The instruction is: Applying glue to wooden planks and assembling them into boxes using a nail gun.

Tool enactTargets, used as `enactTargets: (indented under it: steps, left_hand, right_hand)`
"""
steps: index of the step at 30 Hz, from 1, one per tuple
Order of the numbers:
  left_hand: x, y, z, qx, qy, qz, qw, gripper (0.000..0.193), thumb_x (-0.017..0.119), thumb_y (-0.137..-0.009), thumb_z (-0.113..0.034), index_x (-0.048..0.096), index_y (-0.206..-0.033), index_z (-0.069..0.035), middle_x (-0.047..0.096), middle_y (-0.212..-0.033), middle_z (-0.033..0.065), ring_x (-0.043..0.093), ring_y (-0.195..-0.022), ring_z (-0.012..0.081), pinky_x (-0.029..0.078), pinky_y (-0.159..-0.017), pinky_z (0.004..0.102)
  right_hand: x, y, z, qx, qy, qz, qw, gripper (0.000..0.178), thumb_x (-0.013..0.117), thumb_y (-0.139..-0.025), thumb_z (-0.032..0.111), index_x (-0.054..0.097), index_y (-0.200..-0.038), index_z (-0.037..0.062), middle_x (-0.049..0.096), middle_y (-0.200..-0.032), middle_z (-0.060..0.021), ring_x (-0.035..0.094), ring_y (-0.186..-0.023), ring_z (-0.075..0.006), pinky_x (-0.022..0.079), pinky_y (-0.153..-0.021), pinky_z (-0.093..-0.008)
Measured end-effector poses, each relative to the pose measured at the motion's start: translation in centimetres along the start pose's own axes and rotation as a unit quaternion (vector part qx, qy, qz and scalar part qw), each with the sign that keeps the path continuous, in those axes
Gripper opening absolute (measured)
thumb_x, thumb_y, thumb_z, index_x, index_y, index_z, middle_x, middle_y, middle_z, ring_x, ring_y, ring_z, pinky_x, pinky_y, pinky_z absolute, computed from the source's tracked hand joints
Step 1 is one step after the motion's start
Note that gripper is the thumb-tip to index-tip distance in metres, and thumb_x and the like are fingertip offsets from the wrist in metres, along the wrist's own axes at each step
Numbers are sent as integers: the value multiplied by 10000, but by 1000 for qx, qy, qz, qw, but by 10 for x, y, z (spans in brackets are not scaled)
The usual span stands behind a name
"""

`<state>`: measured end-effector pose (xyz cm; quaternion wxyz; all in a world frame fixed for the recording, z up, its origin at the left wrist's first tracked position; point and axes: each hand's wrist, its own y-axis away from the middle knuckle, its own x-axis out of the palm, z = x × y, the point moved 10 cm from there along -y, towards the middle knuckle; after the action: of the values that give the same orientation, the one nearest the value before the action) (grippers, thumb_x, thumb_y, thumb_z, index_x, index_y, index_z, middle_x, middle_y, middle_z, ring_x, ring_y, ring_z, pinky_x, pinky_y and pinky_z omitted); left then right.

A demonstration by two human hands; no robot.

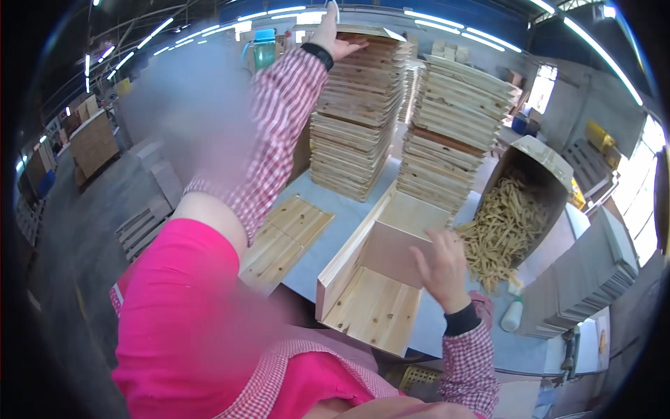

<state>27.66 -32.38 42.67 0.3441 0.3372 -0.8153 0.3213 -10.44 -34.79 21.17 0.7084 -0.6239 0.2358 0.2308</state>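
Note:
My left hand [337,43] is raised high with its fingers apart, beside the top of a tall stack of wooden panels [352,108]. Whether it touches the top panel I cannot tell. Lower down, my right hand [444,271] has its fingers spread at the right end of an upright divider board [394,253]. This board crosses a partly assembled wooden box [377,307], which shows a knotty bottom and a long left side wall [343,276]. No wall shows along its right side.
A second panel stack [457,126] stands behind the box. Flat boards [287,234] lie on the table's left. An overturned carton [551,171] spills pale curled strips [506,227] at right, near a white bottle [513,315] and stacked grey boards [583,272].

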Motion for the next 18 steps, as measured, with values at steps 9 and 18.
enactTargets:
  steps: [9, 18]
  left_hand:
    - [-8, 91, 23, 9, 126, 125, 984, 386, 580, -893, -43, 437, -1247, 17, 505, -1282, 144, 484, -1193, 281, 381, -1061, 477]
    - [26, 351, 144, -316, 105, 258, 907, 348, 579, -923, -183, 514, -1184, 38, 581, -1169, 180, 547, -1124, 292, 452, -986, 392]
  right_hand:
    - [-9, -12, 33, 51, -177, -107, 977, 623, 741, -765, 154, 465, -1287, -48, 558, -1203, -226, 573, -1078, -361, 456, -923, -399]
    - [-51, -28, 85, 139, -581, -390, 701, 516, 708, -832, 147, 464, -1249, -34, 546, -1233, -159, 565, -1062, -197, 449, -909, -333]
